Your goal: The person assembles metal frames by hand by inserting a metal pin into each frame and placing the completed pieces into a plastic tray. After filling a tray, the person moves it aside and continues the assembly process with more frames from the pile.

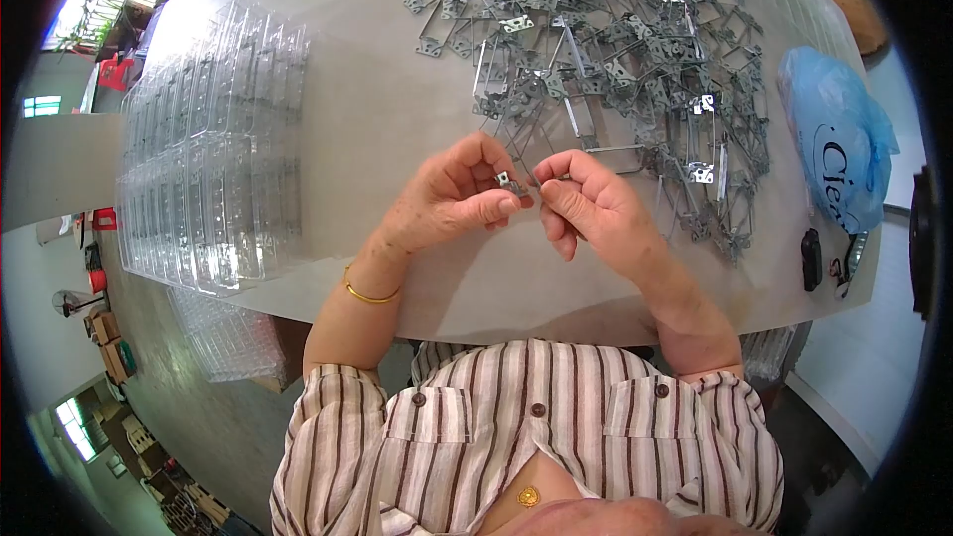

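Between my two hands, close to the table's near side, is a small metal bracket (509, 183) with a shiny plate end. My left hand (459, 189) pinches it between thumb and fingers. My right hand (594, 206) is closed at the bracket's other side, thumb against forefinger; its fingertips hide what they grip, apparently the thin rod end of the same piece. Just beyond my hands lies a large tangled heap of similar metal brackets (620, 69), plates joined with thin rods.
Stacked clear plastic trays (213, 154) stand on the table's left. A blue plastic bag (837, 139) sits at the right edge, with a black object (812, 260) below it. More clear trays (230, 335) rest on a box under the left edge.
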